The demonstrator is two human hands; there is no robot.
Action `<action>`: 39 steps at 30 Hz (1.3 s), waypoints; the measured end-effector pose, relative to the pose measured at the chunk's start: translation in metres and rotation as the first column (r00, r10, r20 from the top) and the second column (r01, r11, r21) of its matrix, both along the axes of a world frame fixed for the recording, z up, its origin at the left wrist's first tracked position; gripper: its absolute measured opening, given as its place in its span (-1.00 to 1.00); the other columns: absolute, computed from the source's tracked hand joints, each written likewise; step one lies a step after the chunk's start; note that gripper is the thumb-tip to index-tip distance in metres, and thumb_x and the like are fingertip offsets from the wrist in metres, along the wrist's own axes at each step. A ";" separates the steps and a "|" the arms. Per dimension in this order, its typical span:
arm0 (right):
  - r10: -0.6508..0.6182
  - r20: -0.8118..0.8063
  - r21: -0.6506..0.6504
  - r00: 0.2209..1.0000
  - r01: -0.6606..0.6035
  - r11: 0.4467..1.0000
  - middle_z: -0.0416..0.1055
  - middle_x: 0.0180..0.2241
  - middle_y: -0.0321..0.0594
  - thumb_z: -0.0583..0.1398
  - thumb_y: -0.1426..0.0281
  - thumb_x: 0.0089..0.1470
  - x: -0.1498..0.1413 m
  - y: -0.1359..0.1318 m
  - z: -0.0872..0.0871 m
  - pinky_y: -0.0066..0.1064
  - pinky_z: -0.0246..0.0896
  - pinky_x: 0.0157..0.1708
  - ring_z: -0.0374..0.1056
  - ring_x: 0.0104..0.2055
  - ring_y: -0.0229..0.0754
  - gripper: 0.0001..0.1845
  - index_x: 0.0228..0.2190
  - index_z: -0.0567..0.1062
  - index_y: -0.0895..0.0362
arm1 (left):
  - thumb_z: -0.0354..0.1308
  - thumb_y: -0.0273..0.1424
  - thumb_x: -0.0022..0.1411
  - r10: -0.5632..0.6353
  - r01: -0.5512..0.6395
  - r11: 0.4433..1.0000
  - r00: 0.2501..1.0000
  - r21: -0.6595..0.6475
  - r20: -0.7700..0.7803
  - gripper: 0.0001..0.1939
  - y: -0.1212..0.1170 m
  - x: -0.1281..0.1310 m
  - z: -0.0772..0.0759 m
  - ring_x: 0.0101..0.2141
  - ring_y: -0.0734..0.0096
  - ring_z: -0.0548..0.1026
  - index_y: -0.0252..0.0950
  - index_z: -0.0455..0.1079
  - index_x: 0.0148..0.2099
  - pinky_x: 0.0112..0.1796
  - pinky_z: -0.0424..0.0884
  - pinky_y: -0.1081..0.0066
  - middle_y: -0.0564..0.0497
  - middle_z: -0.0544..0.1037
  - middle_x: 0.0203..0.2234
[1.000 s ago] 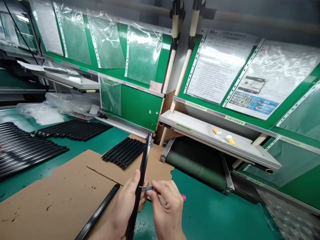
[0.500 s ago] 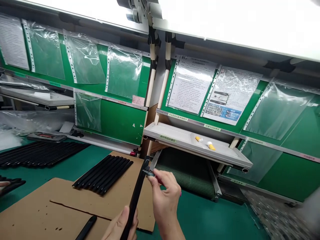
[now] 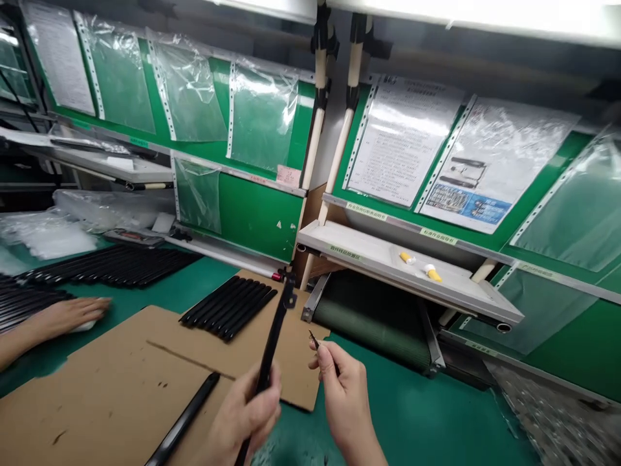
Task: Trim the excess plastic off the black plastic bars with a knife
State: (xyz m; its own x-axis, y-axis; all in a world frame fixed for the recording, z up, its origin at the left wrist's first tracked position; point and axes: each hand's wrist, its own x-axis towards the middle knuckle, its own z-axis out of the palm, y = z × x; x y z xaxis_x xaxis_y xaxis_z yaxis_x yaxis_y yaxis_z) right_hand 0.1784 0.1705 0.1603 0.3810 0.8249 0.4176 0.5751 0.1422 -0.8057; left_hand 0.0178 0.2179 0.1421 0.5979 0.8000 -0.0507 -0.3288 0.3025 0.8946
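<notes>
My left hand (image 3: pixel 247 414) is wrapped round a long black plastic strip (image 3: pixel 272 343), holding it upright and tilted away from me; its upper end has a small bracket (image 3: pixel 290 299). Just right of it, my right hand (image 3: pixel 342 388) pinches a small thin tool (image 3: pixel 314 340) whose tip points up, a short way off the strip. Beneath my hands lies a brown cardboard sheet (image 3: pixel 121 382) on the green table (image 3: pixel 417 421). Another black strip (image 3: pixel 187 417) lies on the cardboard by my left hand.
A row of black strips (image 3: pixel 228 309) rests on the cardboard's far end, and more strips (image 3: pixel 111 265) lie at the left. Another person's hand (image 3: pixel 72 314) rests on the table at left. A green conveyor belt (image 3: pixel 378 320) runs under a grey shelf (image 3: pixel 378 255) holding two small yellow tubes (image 3: pixel 429 272).
My right hand has drawn the tool back from the strip's upper end and down to the right. The camera tilted lower. Another person's hand has come further in at the left.
</notes>
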 end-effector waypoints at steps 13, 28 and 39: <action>0.263 0.488 -0.109 0.833 -0.241 0.964 0.40 -0.45 -0.27 0.18 0.31 0.27 -0.042 -0.028 -0.004 -0.34 0.00 -0.45 0.26 -0.41 -0.16 -0.88 -0.25 0.53 0.02 | 0.18 -0.05 0.25 0.394 -0.506 0.748 0.859 0.430 0.326 -0.68 0.004 -0.026 0.020 -0.65 0.55 0.07 -0.19 0.42 -0.17 -0.55 0.02 0.42 0.14 0.14 -0.67; 0.091 0.688 0.014 0.720 -0.138 0.990 0.31 -0.55 -0.23 0.19 0.39 0.19 -0.050 -0.017 -0.006 -0.32 -0.19 -0.49 0.14 -0.49 -0.16 -0.80 -0.49 0.43 0.09 | 0.12 -0.09 0.30 0.315 -0.403 0.805 0.912 0.435 0.264 -0.72 -0.001 -0.024 0.019 -0.64 0.55 0.05 -0.18 0.41 -0.15 -0.56 0.01 0.42 0.14 0.11 -0.65; 0.087 -0.068 -0.236 0.994 -0.100 0.966 0.44 -0.51 -0.22 0.03 0.06 0.31 -0.030 -0.063 -0.104 -0.36 0.15 -0.60 0.34 -0.53 -0.15 -0.56 -0.38 0.58 -0.03 | 0.00 -0.16 0.38 0.370 -0.404 0.914 0.874 0.046 0.316 -0.74 0.016 -0.028 0.014 -0.69 0.62 -0.03 -0.23 0.35 -0.18 -0.63 -0.04 0.49 0.18 0.09 -0.64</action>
State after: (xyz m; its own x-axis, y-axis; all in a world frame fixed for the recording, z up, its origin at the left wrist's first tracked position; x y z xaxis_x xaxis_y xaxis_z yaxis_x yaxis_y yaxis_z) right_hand 0.1480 0.1072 0.0568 0.3148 0.9312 0.1839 0.5206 -0.0074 -0.8538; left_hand -0.0106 0.2342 0.1557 0.2133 0.9607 0.1774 -0.6527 0.0050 0.7576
